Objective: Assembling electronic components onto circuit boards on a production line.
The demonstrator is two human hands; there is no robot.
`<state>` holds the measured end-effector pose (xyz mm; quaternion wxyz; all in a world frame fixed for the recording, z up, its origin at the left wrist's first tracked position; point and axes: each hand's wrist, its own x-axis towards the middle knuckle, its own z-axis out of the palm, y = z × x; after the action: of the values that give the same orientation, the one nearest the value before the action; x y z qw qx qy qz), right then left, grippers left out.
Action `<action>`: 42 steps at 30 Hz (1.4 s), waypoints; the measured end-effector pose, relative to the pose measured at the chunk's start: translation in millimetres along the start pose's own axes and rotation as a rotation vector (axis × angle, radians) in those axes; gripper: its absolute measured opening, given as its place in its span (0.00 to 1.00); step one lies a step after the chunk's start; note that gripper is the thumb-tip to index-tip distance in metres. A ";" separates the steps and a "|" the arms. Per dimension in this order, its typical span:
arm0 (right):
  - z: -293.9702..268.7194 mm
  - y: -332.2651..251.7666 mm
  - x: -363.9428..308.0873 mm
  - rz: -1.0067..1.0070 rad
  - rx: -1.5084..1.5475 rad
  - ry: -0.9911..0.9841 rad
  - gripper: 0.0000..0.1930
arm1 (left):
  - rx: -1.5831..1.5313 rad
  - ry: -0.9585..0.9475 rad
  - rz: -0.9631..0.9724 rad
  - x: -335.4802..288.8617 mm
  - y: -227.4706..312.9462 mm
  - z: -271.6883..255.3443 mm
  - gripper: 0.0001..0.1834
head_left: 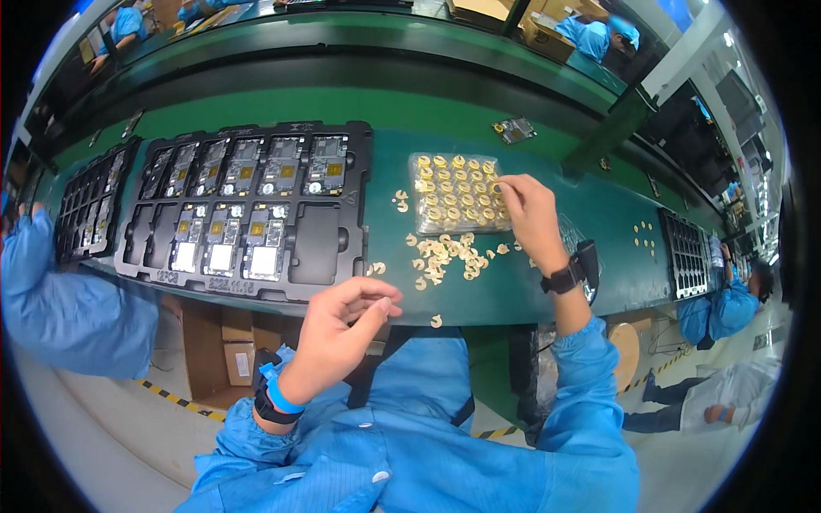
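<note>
My right hand [528, 214] reaches over the green bench, its fingertips on the right edge of a clear blister tray [455, 195] filled with several small gold ring-shaped parts. Whether a part is pinched there is too small to tell. More loose gold parts [445, 253] lie scattered just below the tray. My left hand [342, 329] hovers at the bench's near edge with fingers pinched together; something tiny may be between them, too small to make out. A big black carrier tray [342, 248] of phone frames sits to the left.
A second black tray [90, 209] lies at far left, next to a co-worker's blue sleeve [60, 299]. Another dark tray [687, 255] and a few gold parts [643, 238] are at right. A small component [515, 130] lies behind the blister tray. Cardboard boxes [227, 350] sit under the bench.
</note>
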<state>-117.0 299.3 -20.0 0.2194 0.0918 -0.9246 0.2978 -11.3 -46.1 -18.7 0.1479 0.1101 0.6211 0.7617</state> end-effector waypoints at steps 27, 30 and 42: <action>21.2 -154.2 -106.4 0.408 1.117 -0.176 0.05 | -0.024 0.267 0.127 8.3 -1.8 45.5 0.09; 23.6 -154.3 -106.3 0.404 1.103 -0.166 0.05 | -0.002 0.243 0.133 9.6 -2.8 43.1 0.09; 38.5 -158.7 -109.8 0.127 0.644 0.070 0.07 | 0.077 0.048 0.177 9.3 0.0 33.4 0.15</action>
<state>14.5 153.0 -17.5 0.1919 0.0882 -0.7787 0.5908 -8.2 -12.3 -12.1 0.0606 0.1520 0.6410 0.7499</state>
